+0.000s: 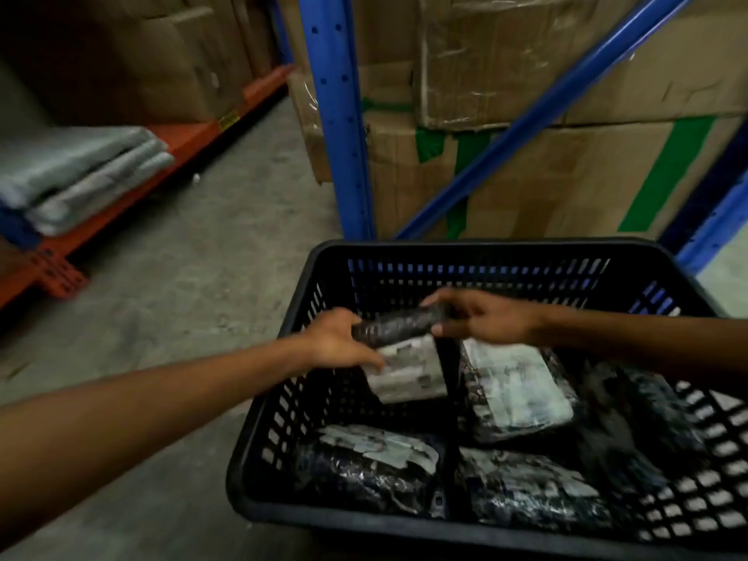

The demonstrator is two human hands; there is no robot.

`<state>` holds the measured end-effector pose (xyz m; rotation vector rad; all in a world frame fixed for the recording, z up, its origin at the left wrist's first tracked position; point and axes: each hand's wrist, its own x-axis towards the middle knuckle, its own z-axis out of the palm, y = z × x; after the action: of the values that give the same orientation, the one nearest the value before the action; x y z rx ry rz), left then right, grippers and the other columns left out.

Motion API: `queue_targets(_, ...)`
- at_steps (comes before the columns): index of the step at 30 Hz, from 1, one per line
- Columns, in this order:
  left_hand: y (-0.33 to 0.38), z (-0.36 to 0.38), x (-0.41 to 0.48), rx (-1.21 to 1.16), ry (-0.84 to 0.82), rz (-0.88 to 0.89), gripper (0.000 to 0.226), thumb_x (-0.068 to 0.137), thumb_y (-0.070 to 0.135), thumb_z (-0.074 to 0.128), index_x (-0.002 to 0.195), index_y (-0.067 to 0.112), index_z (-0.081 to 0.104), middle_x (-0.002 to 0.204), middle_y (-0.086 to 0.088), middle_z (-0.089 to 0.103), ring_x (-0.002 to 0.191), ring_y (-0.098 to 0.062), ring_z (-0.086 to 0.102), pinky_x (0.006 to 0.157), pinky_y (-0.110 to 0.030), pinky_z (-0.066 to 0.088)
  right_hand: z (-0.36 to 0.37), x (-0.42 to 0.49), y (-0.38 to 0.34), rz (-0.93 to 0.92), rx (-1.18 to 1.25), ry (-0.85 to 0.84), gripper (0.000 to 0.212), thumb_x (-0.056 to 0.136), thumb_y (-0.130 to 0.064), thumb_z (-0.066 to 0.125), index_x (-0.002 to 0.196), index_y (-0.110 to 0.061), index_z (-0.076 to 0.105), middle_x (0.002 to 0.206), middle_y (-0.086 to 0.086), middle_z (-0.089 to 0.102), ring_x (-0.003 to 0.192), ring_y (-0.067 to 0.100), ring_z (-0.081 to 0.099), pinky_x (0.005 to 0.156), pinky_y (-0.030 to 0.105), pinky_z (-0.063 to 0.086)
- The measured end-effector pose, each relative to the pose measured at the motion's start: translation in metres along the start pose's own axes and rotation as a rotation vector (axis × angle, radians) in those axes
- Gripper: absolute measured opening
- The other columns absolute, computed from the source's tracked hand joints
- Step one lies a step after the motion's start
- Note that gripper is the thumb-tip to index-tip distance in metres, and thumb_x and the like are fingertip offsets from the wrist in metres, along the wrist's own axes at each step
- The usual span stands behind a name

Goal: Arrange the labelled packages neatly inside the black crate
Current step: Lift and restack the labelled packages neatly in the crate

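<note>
A black slatted crate (477, 249) stands on the concrete floor in the lower right. Both hands hold one black-wrapped package with a white label (409, 370) tilted over the crate's far-left area. My left hand (340, 342) grips its left edge, my right hand (477, 317) pinches its top right corner. A second labelled package (518, 390) lies at the far middle. Two more rest at the near side, one on the left (372, 463) and one in the middle (534, 491). A blurred black package (631, 431) leans along the right.
Blue rack uprights (340, 115) and a diagonal brace stand just behind the crate, with stacked cardboard boxes (566, 115) behind them. An orange shelf beam (133, 192) at the left carries folded grey bags (81, 172). Bare concrete floor (194, 285) lies left of the crate.
</note>
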<state>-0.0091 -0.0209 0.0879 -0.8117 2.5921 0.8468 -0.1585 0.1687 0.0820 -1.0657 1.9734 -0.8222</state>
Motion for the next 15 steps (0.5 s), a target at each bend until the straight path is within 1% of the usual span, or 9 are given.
queue_targets(2, 0.006, -0.016, -0.006, -0.322, 0.043, -0.063, 0.051, 0.053, 0.045, 0.087, 0.097, 0.022, 0.074, 0.087, 0.007, 0.074, 0.083, -0.009, 0.067, 0.061, -0.019, 0.045, -0.014, -0.009, -0.007, 0.100, 0.344, 0.095, 0.027, 0.095, -0.029, 0.061, 0.122, -0.027, 0.061, 0.110, 0.004, 0.072, 0.095, 0.018, 0.073, 0.080, 0.034, 0.060)
queue_targets(4, 0.013, -0.028, -0.012, -0.550, 0.067, -0.103, 0.060, 0.047, 0.052, 0.086, 0.095, 0.018, 0.073, 0.093, 0.000, 0.079, 0.087, -0.015, 0.071, 0.065, -0.025, 0.050, -0.019, -0.011, -0.008, 0.215, 0.543, 0.205, 0.029, 0.096, -0.043, 0.055, 0.116, -0.024, 0.065, 0.106, 0.006, 0.075, 0.092, 0.021, 0.074, 0.079, 0.040, 0.060)
queue_targets(6, 0.019, -0.031, -0.011, -0.714, 0.064, -0.175, 0.062, 0.054, 0.050, 0.086, 0.100, 0.012, 0.069, 0.094, -0.006, 0.077, 0.086, -0.023, 0.072, 0.061, -0.030, 0.056, -0.016, -0.010, -0.009, 0.341, 0.684, 0.260, 0.042, 0.094, -0.056, 0.050, 0.108, -0.021, 0.070, 0.093, 0.005, 0.079, 0.088, 0.023, 0.073, 0.074, 0.037, 0.059)
queue_targets(8, 0.024, -0.025, -0.005, -0.856, 0.079, -0.258, 0.048, 0.072, 0.037, 0.082, 0.106, 0.009, 0.064, 0.092, -0.009, 0.074, 0.078, -0.025, 0.072, 0.051, -0.031, 0.059, -0.008, -0.008, -0.011, 0.400, 0.704, 0.249, 0.044, 0.089, -0.057, 0.059, 0.105, -0.018, 0.073, 0.089, 0.005, 0.081, 0.084, 0.023, 0.074, 0.066, 0.032, 0.059)
queue_targets(9, 0.025, -0.019, -0.002, -0.897, 0.085, -0.290, 0.044, 0.080, 0.029, 0.078, 0.114, 0.006, 0.064, 0.097, -0.011, 0.075, 0.082, -0.027, 0.073, 0.057, -0.036, 0.063, -0.002, -0.007, -0.013, 0.401, 0.671, 0.220, 0.039, 0.087, -0.049, 0.066, 0.106, -0.016, 0.073, 0.095, 0.007, 0.081, 0.085, 0.024, 0.076, 0.067, 0.033, 0.061)
queue_targets(11, 0.024, -0.001, 0.006, -0.875, 0.081, -0.327, 0.042, 0.090, 0.018, 0.068, 0.129, 0.003, 0.059, 0.116, -0.017, 0.072, 0.100, -0.032, 0.072, 0.084, -0.045, 0.061, 0.014, -0.003, -0.016, 0.411, 0.578, 0.201, 0.031, 0.083, -0.021, 0.077, 0.109, -0.005, 0.072, 0.105, 0.013, 0.079, 0.093, 0.028, 0.077, 0.080, 0.042, 0.063)
queue_targets(12, 0.022, 0.008, 0.008, -0.813, 0.075, -0.333, 0.041, 0.092, 0.016, 0.065, 0.131, 0.002, 0.057, 0.122, -0.017, 0.070, 0.106, -0.033, 0.070, 0.090, -0.043, 0.058, 0.023, -0.001, -0.016, 0.439, 0.544, 0.227, 0.031, 0.081, -0.008, 0.078, 0.109, -0.001, 0.069, 0.107, 0.016, 0.077, 0.096, 0.032, 0.075, 0.085, 0.046, 0.061)
queue_targets(13, 0.019, 0.016, 0.010, -0.746, 0.078, -0.336, 0.042, 0.094, 0.016, 0.063, 0.133, 0.003, 0.055, 0.125, -0.017, 0.068, 0.109, -0.033, 0.068, 0.092, -0.041, 0.057, 0.032, 0.002, -0.016, 0.468, 0.524, 0.258, 0.029, 0.079, 0.000, 0.077, 0.106, 0.001, 0.067, 0.108, 0.017, 0.075, 0.096, 0.033, 0.073, 0.085, 0.047, 0.060)
queue_targets(15, 0.012, 0.030, 0.015, -0.627, 0.087, -0.334, 0.043, 0.095, 0.020, 0.061, 0.134, 0.002, 0.053, 0.129, -0.017, 0.064, 0.114, -0.033, 0.065, 0.096, -0.041, 0.055, 0.049, 0.009, -0.011, 0.491, 0.527, 0.294, 0.020, 0.078, 0.007, 0.076, 0.091, -0.004, 0.066, 0.107, 0.015, 0.072, 0.085, 0.028, 0.070, 0.079, 0.042, 0.059)
